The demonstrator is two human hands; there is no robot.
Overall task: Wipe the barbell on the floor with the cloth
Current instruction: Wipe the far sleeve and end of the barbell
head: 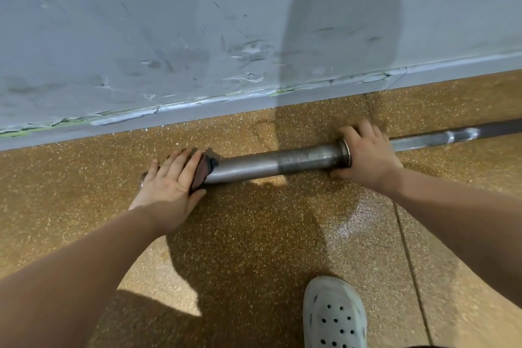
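Wiping the heavy, stiff barbell [282, 167]
Left hand [166, 181] is pressing the cloth [202, 174] flat-fingered; right hand [367, 155] is clasping the bar beside its collar [343, 150], likely against rolling.

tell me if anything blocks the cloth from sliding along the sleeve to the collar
Nothing visible lies on the bare sleeve between the cloth under the left hand and the collar. The right hand grips the barbell at the collar, so it blocks wiping beyond there.

I can only see the cloth [201, 171]'s dark edge by the left hand [169, 186], rest under the palm w/ the sleeve end; barbell [271, 164] runs off-frame past the right hand [367, 155] grip; shoe [333, 316] cut at btm.
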